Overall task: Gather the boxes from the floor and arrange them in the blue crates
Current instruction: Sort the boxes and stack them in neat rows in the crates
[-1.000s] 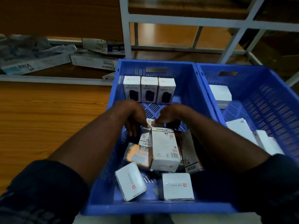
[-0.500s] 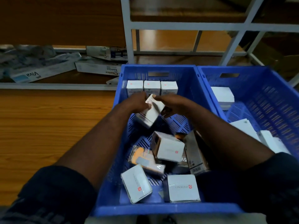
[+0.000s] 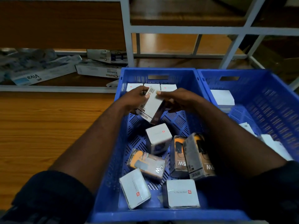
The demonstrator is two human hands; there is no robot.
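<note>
The white box point(image 3: 152, 105) is hanging tilted above the far half of the left blue crate point(image 3: 161, 72), its long axis running from the far wall back toward the person. The left hand point(image 3: 136, 99) is gripping its left side; the right hand point(image 3: 177, 99), dimly seen, seems to be pinching its top corner. The row of upright boxes point(image 3: 168, 87) is standing just beyond both hands.

White shelf frame point(image 3: 127, 38) — long cartons point(image 3: 43, 75) on it — wooden floor point(image 3: 48, 126).
</note>
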